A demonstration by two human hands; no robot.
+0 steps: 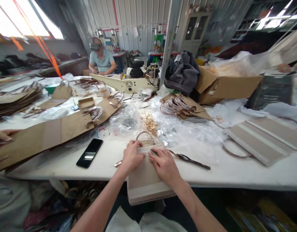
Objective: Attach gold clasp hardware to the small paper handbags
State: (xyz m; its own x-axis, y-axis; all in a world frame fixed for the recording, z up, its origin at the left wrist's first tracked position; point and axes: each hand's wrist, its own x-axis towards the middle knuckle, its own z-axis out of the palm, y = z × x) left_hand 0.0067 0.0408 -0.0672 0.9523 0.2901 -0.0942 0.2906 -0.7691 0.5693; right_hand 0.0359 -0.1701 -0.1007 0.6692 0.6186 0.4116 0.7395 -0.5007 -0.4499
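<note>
A beige-grey handbag [148, 180] rests at the table's front edge, its lower end jutting out over my lap. Its curved, wrapped handle [147, 132] stands up at the far side. My left hand [133, 157] grips the bag's upper part, thumb bent inward. Close beside it, my right hand [164, 163] has curled fingers on the same part. Whatever small piece lies between the fingertips is too small to make out. To the right of the bag lies a slim dark-handled tool [194, 161]. Beyond the handle is a pile of small gold-coloured metal fittings [149, 124].
A black phone [89, 153] lies to my left. Brown bag panels [59, 132] reach toward another person's hand [3, 137] at far left. A striped bag panel [266, 137] lies right. Behind are plastic film, a cardboard box [232, 87], a metal post [168, 48] and a seated person [102, 59].
</note>
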